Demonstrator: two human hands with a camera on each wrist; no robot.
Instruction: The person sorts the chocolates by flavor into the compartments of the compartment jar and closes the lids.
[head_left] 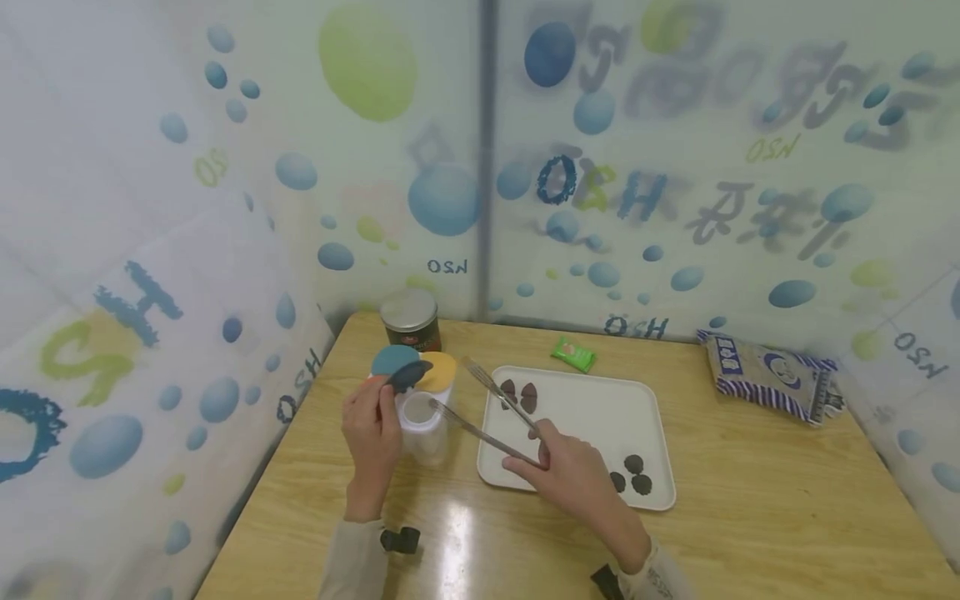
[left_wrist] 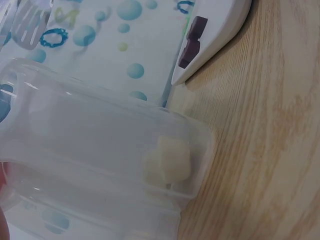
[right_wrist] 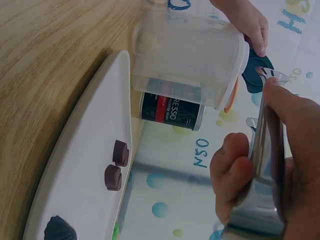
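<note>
Head view: the left hand (head_left: 372,433) curls around a clear plastic canister (head_left: 423,425) standing on the wooden table (head_left: 750,517), its thumb and fingers also pinching up the canister's dark teal flip lid (head_left: 401,367). The right hand (head_left: 573,479) grips a pair of metal tongs (head_left: 487,408), whose arms stand apart with nothing between the tips; one tip hovers over the canister mouth. A white rectangular tray (head_left: 600,400) just beside the canister holds two brown pieces (head_left: 520,393) at its far left and three dark round pieces (head_left: 633,475) near its front right. Behind the canister stands a dark tin with a silver lid (head_left: 409,321); a green packet (head_left: 573,353) and a blue-striped bag (head_left: 772,375) lie farther back. The canister could tip if a tong arm catches its rim, since only one hand steadies it.

Left wrist view: through the canister's clear wall (left_wrist: 100,150), one pale cream cube (left_wrist: 167,161) rests on the bottom; nothing else shows inside. The tray edge (left_wrist: 215,40) lies close by.

Right wrist view: fingers (right_wrist: 232,167) and thumb clamp the tongs' handle end (right_wrist: 267,165); the tips are out of frame. A slack grip would let the tongs slip.
</note>
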